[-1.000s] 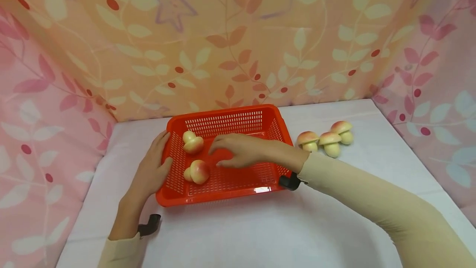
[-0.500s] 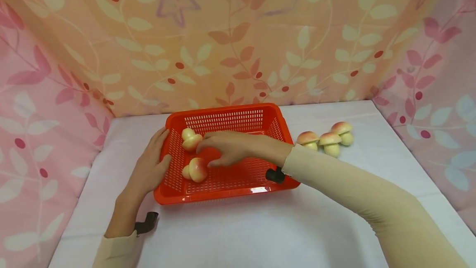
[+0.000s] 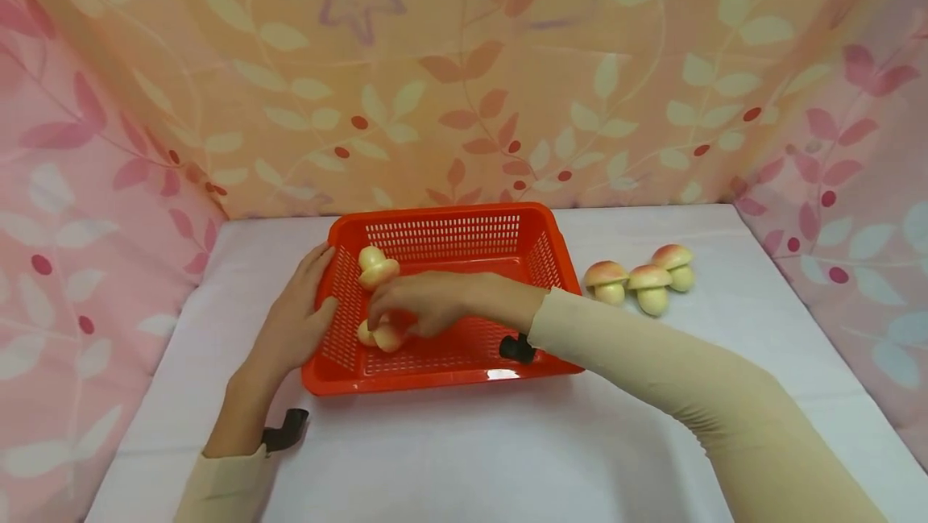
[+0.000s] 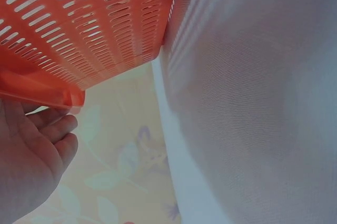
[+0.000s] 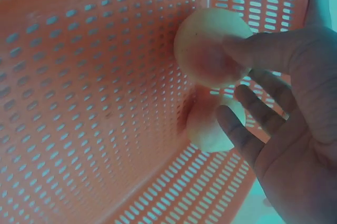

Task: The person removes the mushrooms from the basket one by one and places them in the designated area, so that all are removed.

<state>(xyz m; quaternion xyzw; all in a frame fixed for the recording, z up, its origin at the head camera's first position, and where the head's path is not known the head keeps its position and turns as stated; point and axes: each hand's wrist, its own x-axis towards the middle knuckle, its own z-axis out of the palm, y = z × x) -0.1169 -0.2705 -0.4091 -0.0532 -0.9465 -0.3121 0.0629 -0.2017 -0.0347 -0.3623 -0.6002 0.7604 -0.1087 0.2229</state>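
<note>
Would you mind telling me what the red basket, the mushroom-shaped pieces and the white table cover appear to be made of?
Red basket: likely moulded plastic, with a glossy rim and regular slots.
Mushroom-shaped pieces: smooth, slightly shiny; perhaps plastic or coated foam, I cannot tell.
White table cover: probably matt cloth, weave-like lines showing.
</note>
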